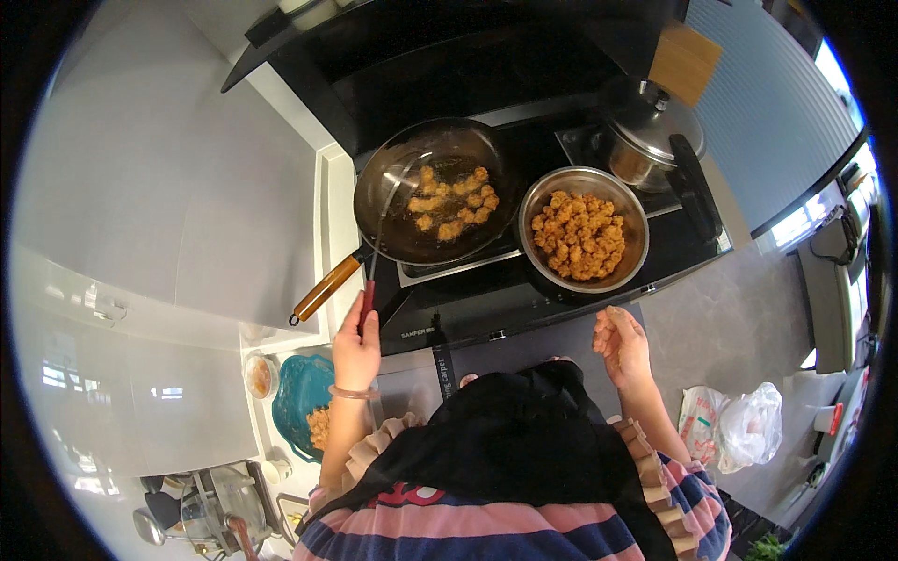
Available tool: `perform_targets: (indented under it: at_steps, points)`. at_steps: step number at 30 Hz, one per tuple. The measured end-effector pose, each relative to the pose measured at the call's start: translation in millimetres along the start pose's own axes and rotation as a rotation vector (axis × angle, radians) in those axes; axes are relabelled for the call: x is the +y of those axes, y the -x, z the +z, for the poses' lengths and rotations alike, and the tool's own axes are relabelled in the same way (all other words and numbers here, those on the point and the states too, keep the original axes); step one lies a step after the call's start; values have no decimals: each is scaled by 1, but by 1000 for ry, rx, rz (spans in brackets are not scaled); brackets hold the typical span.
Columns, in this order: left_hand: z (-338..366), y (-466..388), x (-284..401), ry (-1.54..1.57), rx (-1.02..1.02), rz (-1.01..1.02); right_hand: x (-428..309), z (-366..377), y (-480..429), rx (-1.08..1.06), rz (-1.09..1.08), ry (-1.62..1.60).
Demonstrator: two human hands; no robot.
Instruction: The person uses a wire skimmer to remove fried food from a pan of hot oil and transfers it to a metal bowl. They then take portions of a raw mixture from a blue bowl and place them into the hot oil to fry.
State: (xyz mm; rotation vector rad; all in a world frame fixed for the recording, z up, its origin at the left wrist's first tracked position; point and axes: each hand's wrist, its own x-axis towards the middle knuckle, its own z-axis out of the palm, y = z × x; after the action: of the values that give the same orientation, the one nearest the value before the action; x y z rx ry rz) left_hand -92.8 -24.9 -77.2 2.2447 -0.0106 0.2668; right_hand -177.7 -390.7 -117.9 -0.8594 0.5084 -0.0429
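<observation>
My left hand (356, 347), with a bangle at the wrist, grips the red handle of a long metal utensil (382, 224). The utensil's far end reaches into a dark wok (379, 168) and is hard to make out. Browned fried pieces (452, 230) lie in oil there. The wok's wooden handle (328, 287) points toward the lower left. Right of the wok, a steel bowl (640, 242) holds a heap of fried pieces (579, 235). Below that bowl my right hand (621, 343) is raised in the air, fingers curled, with residue on them and nothing visible in its grasp.
A lidded steel pot (631, 165) stands at the back right of the black stove (484, 308). On the left counter are a teal basin (295, 400) with battered pieces, a small tub (260, 375) and a cup (276, 471). Plastic bags (749, 428) lie at right.
</observation>
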Motion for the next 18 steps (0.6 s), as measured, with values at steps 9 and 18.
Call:
perform_targets:
  at_steps: [9,18]
  points:
    - [7,3,31,351,-216,-160,2,-2,3,30,0,7]
    - [6,-14,4,309,-72,-254,-1,-4,3,44,-6,-6]
